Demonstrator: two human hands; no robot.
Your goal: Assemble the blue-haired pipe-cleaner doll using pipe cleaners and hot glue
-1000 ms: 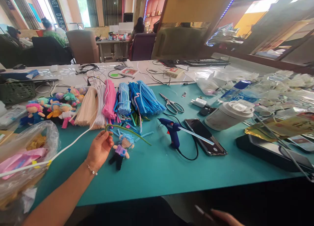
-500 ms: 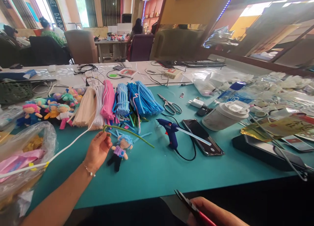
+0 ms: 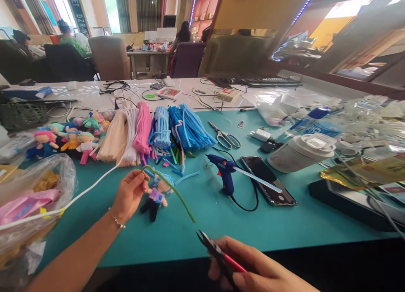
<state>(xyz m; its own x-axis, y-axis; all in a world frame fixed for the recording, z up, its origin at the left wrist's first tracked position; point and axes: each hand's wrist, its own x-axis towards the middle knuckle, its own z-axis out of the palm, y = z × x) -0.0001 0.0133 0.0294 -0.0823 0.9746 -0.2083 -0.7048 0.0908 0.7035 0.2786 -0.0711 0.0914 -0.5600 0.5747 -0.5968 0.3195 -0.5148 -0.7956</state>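
My left hand [image 3: 132, 195] pinches one end of a green pipe cleaner [image 3: 177, 190], which arches to the right and droops toward the table. Just behind it lies a small doll [image 3: 157, 196] with blue hair, a purple top and black legs. At the lower right my right hand [image 3: 247, 258] is closed around red-handled pliers [image 3: 232, 262]. Their jaws are slightly parted and point up and left, a little below the free end of the pipe cleaner, not touching it.
Bundles of pipe cleaners [image 3: 196, 129] stand behind, with finished dolls [image 3: 85, 142] to the left. Scissors [image 3: 226, 138], a blue glue gun [image 3: 225, 174], a phone [image 3: 268, 180] and a lidded cup [image 3: 300, 155] sit right. A plastic bag [image 3: 63, 178] lies at left.
My right hand has come up and left with the pliers, nearer the pipe cleaner. The pipe cleaner's free end now hangs lower. The view has shifted slightly.
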